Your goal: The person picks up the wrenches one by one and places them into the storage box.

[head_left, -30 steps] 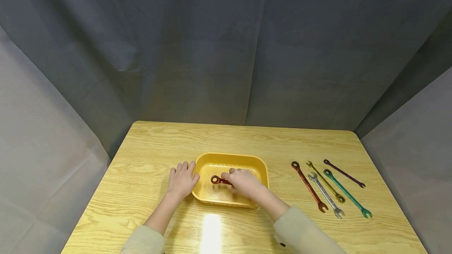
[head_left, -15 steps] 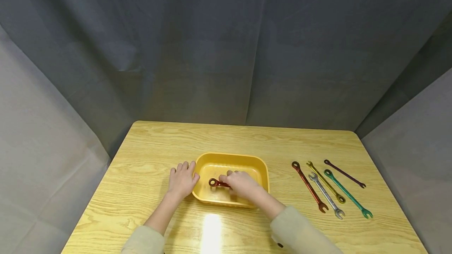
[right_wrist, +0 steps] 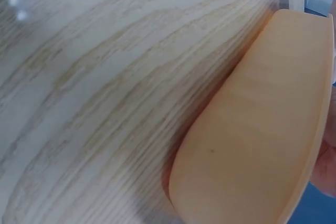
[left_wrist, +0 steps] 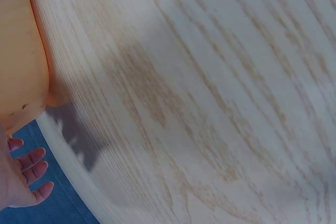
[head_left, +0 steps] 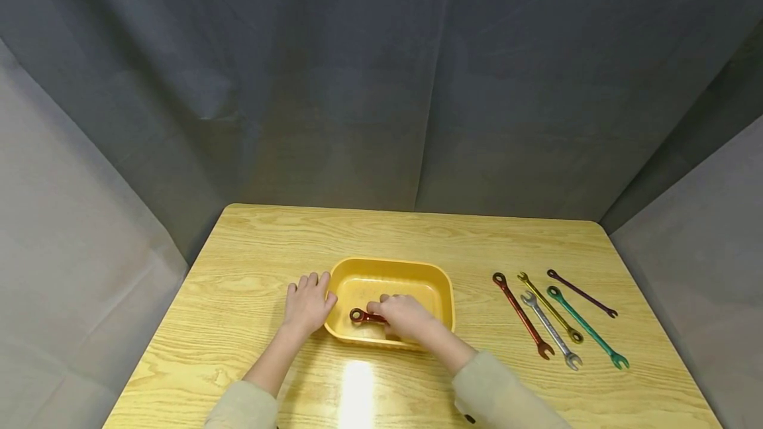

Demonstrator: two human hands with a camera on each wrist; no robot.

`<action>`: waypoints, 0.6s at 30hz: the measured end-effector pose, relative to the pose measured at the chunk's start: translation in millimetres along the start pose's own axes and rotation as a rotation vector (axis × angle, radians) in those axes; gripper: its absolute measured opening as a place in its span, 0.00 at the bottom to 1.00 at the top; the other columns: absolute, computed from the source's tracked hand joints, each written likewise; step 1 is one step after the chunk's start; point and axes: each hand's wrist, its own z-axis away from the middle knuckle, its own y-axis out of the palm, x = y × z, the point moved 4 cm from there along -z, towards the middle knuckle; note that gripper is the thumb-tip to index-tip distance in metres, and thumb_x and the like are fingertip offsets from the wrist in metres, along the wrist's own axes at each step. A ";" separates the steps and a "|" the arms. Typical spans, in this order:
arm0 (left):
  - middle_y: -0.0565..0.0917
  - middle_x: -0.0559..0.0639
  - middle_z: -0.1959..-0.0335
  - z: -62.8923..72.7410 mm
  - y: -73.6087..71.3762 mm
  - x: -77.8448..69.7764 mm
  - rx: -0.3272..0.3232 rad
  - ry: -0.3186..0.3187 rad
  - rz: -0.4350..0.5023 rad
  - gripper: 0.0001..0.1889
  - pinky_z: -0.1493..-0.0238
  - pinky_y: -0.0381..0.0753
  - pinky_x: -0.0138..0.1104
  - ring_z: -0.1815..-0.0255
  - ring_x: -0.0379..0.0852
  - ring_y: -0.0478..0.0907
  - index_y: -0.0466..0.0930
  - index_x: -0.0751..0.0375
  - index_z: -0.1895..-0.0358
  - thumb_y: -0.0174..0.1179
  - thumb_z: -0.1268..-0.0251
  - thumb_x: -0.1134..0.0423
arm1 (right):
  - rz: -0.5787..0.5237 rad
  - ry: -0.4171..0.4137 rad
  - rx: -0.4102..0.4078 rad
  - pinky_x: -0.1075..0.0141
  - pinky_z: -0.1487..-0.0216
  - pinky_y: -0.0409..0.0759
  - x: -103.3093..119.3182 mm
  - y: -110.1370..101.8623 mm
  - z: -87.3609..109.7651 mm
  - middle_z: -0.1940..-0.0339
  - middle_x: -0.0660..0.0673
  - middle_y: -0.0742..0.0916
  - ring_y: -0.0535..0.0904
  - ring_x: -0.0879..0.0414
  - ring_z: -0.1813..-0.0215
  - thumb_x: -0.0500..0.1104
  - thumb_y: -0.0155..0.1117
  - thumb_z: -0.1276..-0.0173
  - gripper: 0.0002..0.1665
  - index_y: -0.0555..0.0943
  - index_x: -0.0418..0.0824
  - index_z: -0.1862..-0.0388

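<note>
Inside a yellow plastic tray (head_left: 378, 288) my right hand (head_left: 406, 317) grips a dark red ratchet wrench (head_left: 374, 318). The wrench's ring end points left, and its other end is hidden under the hand. My left hand (head_left: 308, 305) is at the tray's left side, fingers stretched forward and thumb on the rim. In the left wrist view, the outer wall of the tray (left_wrist: 21, 45) stands beside the spread fingers of the left hand (left_wrist: 23, 177). The right wrist view shows the tray's outer wall (right_wrist: 247, 129), with part of the right hand (right_wrist: 326, 169) behind the rim.
On the right of the wooden table (head_left: 274, 237) lie several wrenches: red (head_left: 523, 316), silver (head_left: 551, 331), gold (head_left: 550, 306), green (head_left: 587, 327) and purple (head_left: 581, 293). Grey cloth (head_left: 334, 85) hangs behind the table and along both sides.
My right hand has moved slightly left and toward me inside the tray, carrying the red wrench with it. The left hand, the tray and the other wrenches have stayed put.
</note>
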 end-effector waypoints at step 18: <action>0.73 0.55 0.59 -0.1 0.7 0.1 0.011 -0.013 0.013 0.19 0.62 0.66 0.45 0.60 0.52 0.68 0.67 0.57 0.46 0.47 0.37 0.52 | -0.101 -0.021 0.035 0.69 0.73 0.71 -2.2 16.5 -3.4 0.73 0.53 0.77 0.70 0.63 0.74 0.37 0.69 0.50 0.18 0.76 0.49 0.61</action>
